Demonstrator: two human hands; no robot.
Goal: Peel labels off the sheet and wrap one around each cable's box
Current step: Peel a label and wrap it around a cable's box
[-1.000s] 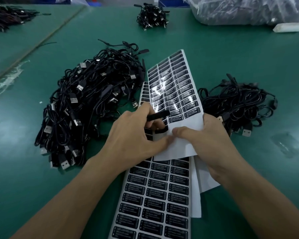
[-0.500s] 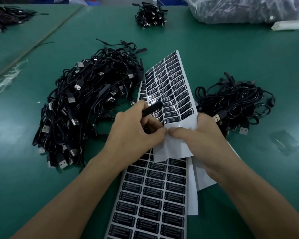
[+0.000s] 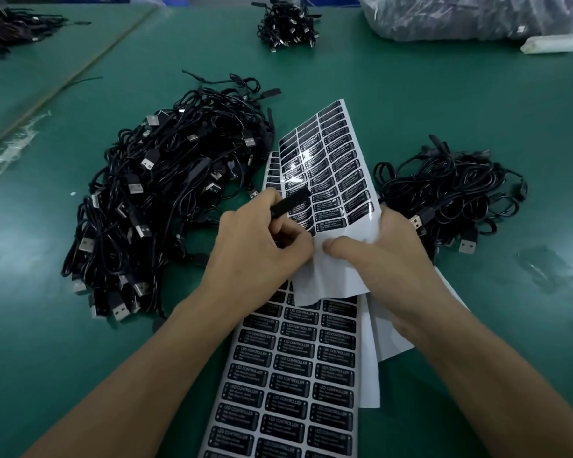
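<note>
Honestly, right hand (image 3: 387, 256) pinches the sheet (image 3: 338, 166), so pull it taut; left hand (image 3: 262, 249), clutching the box (image 3: 290, 202), should peel slowly.

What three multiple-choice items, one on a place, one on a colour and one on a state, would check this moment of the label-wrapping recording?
1. Where does the larger heap of black USB cables lie?
A. left of the flat white label sheet
B. right of it
C. on top of it

2. What colour are the printed rectangular labels?
A. white
B. black
C. yellow

3. What state is the near end of the raised white label sheet in?
A. still full of labels
B. bare backing, no labels
C. torn away

Key:
1 A, the big heap lies on the person's left of the sheets.
2 B, each label is black with pale print.
3 B, only white backing shows below its last row of labels.
</note>
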